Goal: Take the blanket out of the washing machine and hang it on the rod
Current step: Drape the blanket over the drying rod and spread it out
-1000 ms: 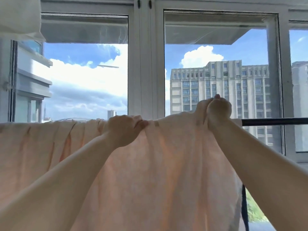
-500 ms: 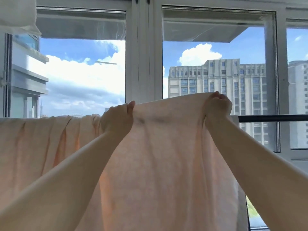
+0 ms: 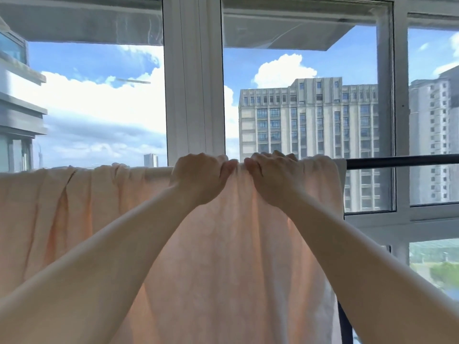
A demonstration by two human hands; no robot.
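Blanket filled most of the frame, pale peach, draped over the rod with its top fold along the bar and the near layer hanging straight down toward you. It covered the bar from the left frame edge to just past your right hand; only the bare dark stretch on the right showed. So the task's thing was out of the washer and on the rod, and the job looked close to done, spreading only.

Window behind: white frame, sky and tower blocks through the glass. Backlight made the cloth glow, so creases were hard to read.

Your arms reached up from both lower corners, the hands meeting at the top fold, nearly touching. Your left hand was fisted on the blanket, fingers curled over the fold, thumb pinching cloth at the front. Your right hand gripped the blanket likewise, knuckles up, fingers hooked over the top. My guess at why the hands sat so close: you were bunching the middle to shift or even out the drape, since folds gathered between your thumbs.

Hidden: the rod under the cloth, the blanket's far side, its lower hem (cut off at the bottom) and its left end. Fingertips behind the fold couldn't be seen, so I couldn't tell whether they also wrapped the bar. A dark upright at the lower right was probably the stand, mostly covered.
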